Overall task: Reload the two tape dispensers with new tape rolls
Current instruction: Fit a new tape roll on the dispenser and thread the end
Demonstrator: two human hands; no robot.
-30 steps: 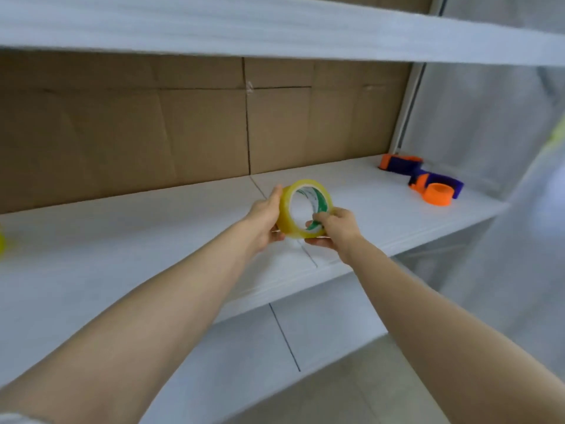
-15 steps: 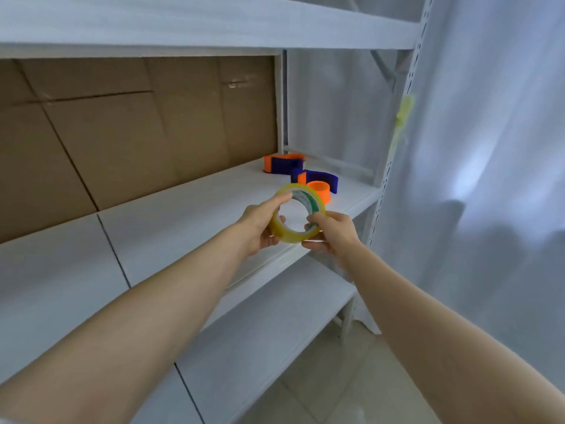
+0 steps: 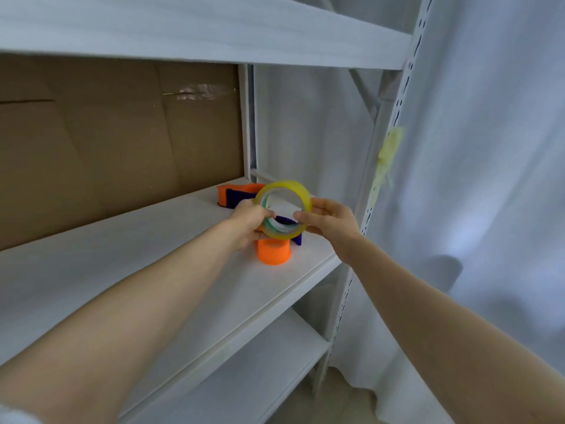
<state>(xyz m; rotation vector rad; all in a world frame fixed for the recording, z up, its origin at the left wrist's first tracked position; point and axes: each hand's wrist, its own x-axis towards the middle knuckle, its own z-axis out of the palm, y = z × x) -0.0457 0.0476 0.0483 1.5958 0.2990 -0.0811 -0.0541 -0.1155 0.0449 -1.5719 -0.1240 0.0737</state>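
Observation:
A yellowish clear tape roll (image 3: pixel 301 194) with a white and green core is held upright in the air between both hands. My left hand (image 3: pixel 249 221) grips its left side and my right hand (image 3: pixel 328 220) pinches its right rim. Directly below and behind the roll, on the white shelf (image 3: pixel 153 258), lies an orange and purple tape dispenser (image 3: pixel 273 252), partly hidden by the roll and my left hand. A second orange and purple dispenser (image 3: pixel 235 194) lies further back near the shelf's rear corner.
Brown cardboard (image 3: pixel 107 142) lines the back of the shelf. A white upright post (image 3: pixel 367 209) with holes stands at the shelf's right end, with yellowish tape scraps (image 3: pixel 386 154) stuck on it. White curtain (image 3: pixel 489 179) hangs to the right. A lower shelf (image 3: pixel 250 377) sits beneath.
Both hands have carried the tape roll to the right along the shelf; it now hangs just above the near dispenser. The view has swung right with them.

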